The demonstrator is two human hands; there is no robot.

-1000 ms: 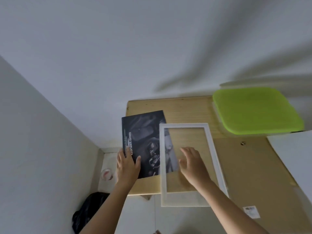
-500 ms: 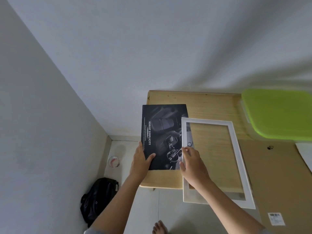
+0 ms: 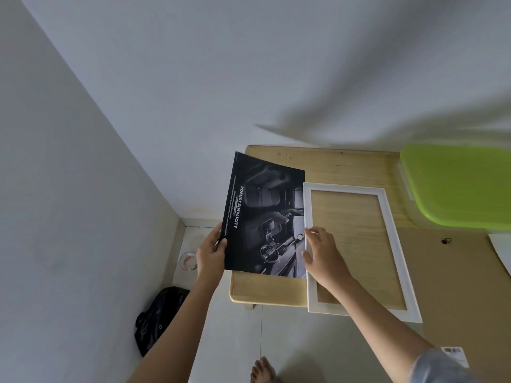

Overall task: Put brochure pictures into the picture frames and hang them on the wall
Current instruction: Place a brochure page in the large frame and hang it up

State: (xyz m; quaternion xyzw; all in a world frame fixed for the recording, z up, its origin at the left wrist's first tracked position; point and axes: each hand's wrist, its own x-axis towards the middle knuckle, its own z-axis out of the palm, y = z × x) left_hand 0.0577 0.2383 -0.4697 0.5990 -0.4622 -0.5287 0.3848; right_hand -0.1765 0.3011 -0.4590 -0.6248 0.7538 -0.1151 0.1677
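Note:
A dark brochure picture (image 3: 262,214) with white lettering is tilted up off the wooden table (image 3: 345,167). My left hand (image 3: 211,251) grips its lower left edge, thumb on the front. A white picture frame (image 3: 392,233) lies flat on the table to the right, with its near end hanging over the table's front edge. My right hand (image 3: 322,254) rests on the frame's left rail with fingers spread, touching the brochure's right edge.
A box with a lime green lid (image 3: 456,186) stands at the table's back right. Brown cardboard (image 3: 464,286) covers the right side, with a white sheet (image 3: 502,247) at the far right. A black bag (image 3: 154,319) lies on the floor by the left wall.
My left hand has lifted the brochure's left side off the table and drawn it leftward from under the frame. My right hand slid from the frame's glass to its left rail.

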